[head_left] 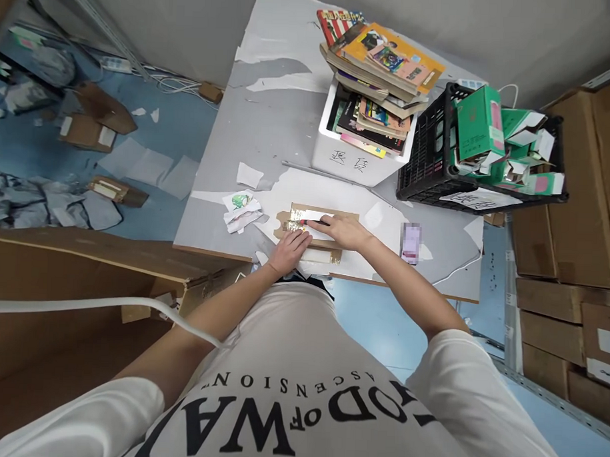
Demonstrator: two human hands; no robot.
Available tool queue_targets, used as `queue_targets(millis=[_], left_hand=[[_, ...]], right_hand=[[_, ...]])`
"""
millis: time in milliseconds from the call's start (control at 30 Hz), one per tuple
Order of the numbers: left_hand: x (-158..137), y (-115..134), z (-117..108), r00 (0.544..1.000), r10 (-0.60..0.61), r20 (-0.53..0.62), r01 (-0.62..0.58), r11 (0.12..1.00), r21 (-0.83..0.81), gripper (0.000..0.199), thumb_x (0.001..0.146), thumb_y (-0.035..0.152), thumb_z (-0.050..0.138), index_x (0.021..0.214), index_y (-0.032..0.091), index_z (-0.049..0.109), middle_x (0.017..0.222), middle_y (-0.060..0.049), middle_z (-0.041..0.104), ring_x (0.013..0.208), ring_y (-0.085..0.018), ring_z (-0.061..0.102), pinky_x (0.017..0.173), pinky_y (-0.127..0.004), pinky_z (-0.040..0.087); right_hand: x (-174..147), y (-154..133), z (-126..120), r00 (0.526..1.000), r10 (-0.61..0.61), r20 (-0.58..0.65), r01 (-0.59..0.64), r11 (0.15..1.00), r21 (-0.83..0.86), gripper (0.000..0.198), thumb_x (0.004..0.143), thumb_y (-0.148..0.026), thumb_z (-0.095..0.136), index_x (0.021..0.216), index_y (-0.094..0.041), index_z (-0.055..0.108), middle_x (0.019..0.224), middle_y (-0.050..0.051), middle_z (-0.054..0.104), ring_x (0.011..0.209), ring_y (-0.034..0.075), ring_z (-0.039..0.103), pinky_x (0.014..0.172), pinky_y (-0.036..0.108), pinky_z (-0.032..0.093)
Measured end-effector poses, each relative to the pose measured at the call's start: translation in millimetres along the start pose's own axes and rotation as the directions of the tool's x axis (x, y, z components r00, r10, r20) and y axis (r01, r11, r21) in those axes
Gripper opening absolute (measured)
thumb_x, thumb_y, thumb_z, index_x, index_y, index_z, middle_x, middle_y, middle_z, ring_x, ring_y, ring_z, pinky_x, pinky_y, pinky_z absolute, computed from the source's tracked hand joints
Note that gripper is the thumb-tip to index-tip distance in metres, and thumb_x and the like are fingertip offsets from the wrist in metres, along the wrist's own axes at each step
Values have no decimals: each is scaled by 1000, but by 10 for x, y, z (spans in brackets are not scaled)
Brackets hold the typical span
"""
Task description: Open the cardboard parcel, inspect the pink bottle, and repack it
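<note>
Head view, centre of frame: flat brown cardboard mailer [330,216] lying on the grey table [269,120]. Left hand [289,249] pressed flat on its lower left part, fingers spread open. Right hand [345,231] on its right part, fingers curled around a red-tipped dark pen [316,222]. Upper right: white box of stacked books [372,104], black plastic crate [432,159] beside it.

Flat brown cardboard package [315,230], white label on top, lying at table's near edge
</note>
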State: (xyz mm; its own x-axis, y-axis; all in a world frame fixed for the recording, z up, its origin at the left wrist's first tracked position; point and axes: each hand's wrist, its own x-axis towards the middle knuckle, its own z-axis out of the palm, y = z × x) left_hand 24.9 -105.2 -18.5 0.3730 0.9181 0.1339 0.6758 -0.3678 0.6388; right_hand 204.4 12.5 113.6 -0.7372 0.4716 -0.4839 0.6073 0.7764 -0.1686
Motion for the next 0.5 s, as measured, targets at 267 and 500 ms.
queue_targets(millis=[267,500], left_hand=[[10,-18,-25,999,-17,29,18,998,-55,47,91,19,35,136,18,51,136,-14,55,135,-28,39,113,-56,27],[17,-9,-10,999,-33,-4,33,996,-82,48,91,18,36,137,19,50,138,-14,53,134,-30,40,114,-53,25]], right_hand=[[-411,167,33,986,156,61,-152,987,-60,61,91,-10,37,143,-39,36,114,11,60,89,22,61,71,32,42],[-1368,660,147,941,334,57,-330,942,-67,68,85,-4,39,141,-43,40,103,9,63,80,19,61,70,32,42]])
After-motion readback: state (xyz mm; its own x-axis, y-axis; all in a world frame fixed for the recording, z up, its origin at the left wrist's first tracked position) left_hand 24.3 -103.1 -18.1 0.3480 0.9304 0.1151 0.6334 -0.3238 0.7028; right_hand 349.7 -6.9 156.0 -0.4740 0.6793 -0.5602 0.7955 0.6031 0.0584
